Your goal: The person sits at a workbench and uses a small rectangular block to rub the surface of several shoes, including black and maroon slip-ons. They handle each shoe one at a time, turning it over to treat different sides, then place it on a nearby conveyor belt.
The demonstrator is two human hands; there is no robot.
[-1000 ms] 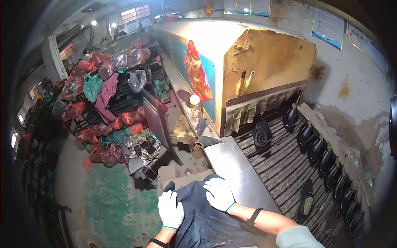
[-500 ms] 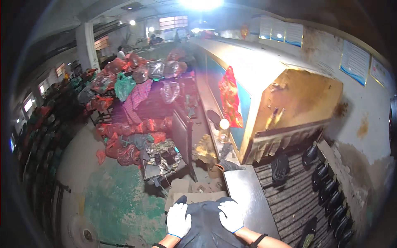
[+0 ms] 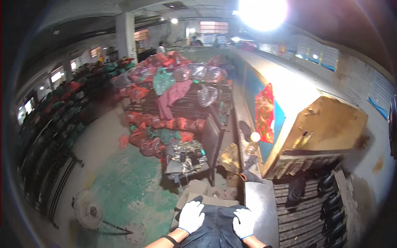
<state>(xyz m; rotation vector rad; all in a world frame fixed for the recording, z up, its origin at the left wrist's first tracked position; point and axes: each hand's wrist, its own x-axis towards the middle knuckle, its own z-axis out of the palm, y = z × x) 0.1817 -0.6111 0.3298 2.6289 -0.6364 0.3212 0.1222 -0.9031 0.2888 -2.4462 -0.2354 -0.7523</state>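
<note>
My left hand (image 3: pixel 191 216), in a white glove with a blue cuff edge, lies flat on the left thigh of my dark trousers (image 3: pixel 216 223). Its fingers are stretched out and hold nothing. On the other thigh rests my right hand (image 3: pixel 243 222), gloved the same way, fingers extended and empty. Just right of it is a smooth metal plate (image 3: pixel 261 206) at the end of a slatted conveyor (image 3: pixel 300 219). A dark glove with an orange cuff (image 3: pixel 251 177) lies at the plate's far end, near a bottle (image 3: pixel 251 148).
Black shoes (image 3: pixel 331 206) line the conveyor's right side below a large box-shaped machine (image 3: pixel 326 128). A chair (image 3: pixel 188 163) with camouflage cloth stands ahead, before racks piled with red bags (image 3: pixel 165 122). A fan (image 3: pixel 89 210) stands at left; cardboard (image 3: pixel 194 188) lies near my knees.
My view has turned left, so the surroundings have shifted right in the picture and more of the fan shows. Both hands stay resting on my thighs.
</note>
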